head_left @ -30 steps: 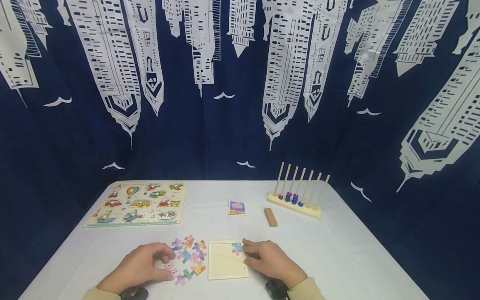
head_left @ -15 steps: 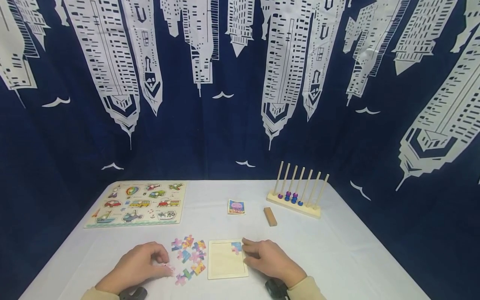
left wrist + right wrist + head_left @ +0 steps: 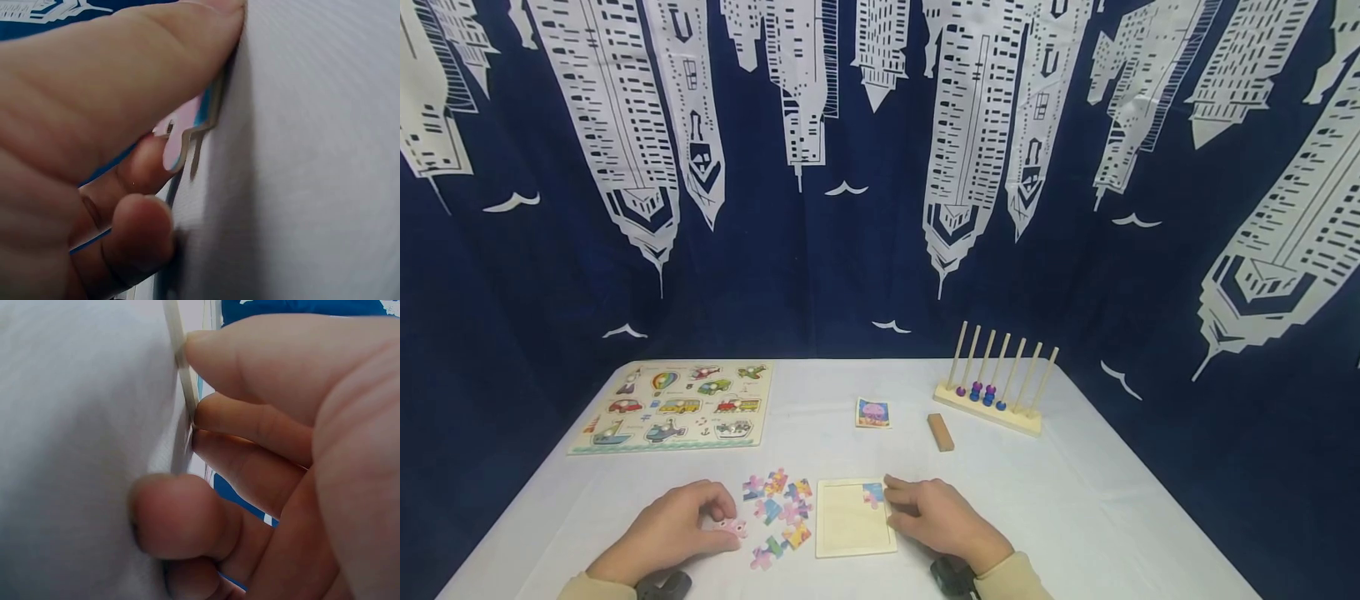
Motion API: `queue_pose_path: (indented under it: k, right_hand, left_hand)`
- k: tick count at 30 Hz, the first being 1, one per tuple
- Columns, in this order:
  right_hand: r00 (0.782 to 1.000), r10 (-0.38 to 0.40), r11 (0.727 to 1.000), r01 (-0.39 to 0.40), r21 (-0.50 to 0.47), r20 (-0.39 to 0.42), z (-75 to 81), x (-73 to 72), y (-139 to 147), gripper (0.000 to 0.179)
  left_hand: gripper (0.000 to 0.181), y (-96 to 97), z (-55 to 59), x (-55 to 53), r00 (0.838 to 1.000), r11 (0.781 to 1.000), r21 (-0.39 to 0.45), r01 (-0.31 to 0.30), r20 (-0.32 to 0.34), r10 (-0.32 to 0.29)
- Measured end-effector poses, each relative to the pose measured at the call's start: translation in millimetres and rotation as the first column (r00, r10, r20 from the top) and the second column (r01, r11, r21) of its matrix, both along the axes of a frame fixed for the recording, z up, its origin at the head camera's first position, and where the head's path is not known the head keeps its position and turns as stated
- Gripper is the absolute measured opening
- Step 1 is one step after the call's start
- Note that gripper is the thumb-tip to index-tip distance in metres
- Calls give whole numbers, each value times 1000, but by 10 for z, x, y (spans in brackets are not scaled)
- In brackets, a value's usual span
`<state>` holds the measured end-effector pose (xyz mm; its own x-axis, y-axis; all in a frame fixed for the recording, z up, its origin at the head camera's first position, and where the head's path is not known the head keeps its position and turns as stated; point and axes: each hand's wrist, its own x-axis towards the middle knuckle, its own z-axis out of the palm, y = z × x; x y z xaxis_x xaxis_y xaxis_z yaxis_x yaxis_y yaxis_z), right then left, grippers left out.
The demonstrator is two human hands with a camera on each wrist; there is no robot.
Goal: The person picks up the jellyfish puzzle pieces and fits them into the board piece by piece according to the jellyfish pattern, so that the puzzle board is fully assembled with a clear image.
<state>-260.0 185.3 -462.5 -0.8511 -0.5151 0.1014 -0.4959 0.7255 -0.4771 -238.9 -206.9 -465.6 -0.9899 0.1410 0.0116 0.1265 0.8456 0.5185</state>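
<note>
Between the thumb and fingers of my left hand (image 3: pixel 673 527) is a pink jigsaw piece (image 3: pixel 732 527) with a printed eye. In the left wrist view the jigsaw piece (image 3: pixel 181 134) stands tilted at the white tabletop, partly hidden behind the thumb. Other loose jigsaw pieces (image 3: pixel 792 513) lie in a cluster to the right of that hand. A square wooden puzzle tray (image 3: pixel 853 552) lies beside them, with one blue and pink piece (image 3: pixel 872 495) in its upper right corner. My right hand (image 3: pixel 943 518) rests its thumb and fingertips against the tray's right edge (image 3: pixel 186 387).
Farther back lie a small picture card (image 3: pixel 873 413) and a wooden block (image 3: pixel 940 432). A peg stand with beads (image 3: pixel 988 408) is at the back right. On the left lies a vehicle puzzle board (image 3: pixel 677 408). A dark blue curtain (image 3: pixel 820 275) hangs behind the table.
My left hand has drawn the pink jigsaw piece slightly left, away from the cluster, its fingers closing around it. My right hand has stayed at the tray's edge.
</note>
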Motion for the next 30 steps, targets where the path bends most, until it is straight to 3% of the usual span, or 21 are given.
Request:
queue_pose_path:
  k: [6,10,14,20,30]
  right_hand:
    - [1000,-4,1000,4,2,3,16,10,-6,37]
    - [1000,-4,1000,4,5,0,14,13,-11,36]
    - [1000,-5,1000,5,6,-1,9,15,-9,36]
    - [1000,-10,1000,10,-1,6,7,22,-2,37]
    - [1000,0,1000,0,-6,-2,3,11,8,38]
  left_hand:
    - [44,21,16,14,1000,1000,13,-20,5,20]
    - [39,18,11,32,999,999,47,-9,-31,10]
    - [30,-14,1,36,996,993,104,61,-75,-53]
    - [21,-25,-7,16,990,967,215,136,-65,-124]
    - [9,34,21,35,997,962,261,77,-17,-75]
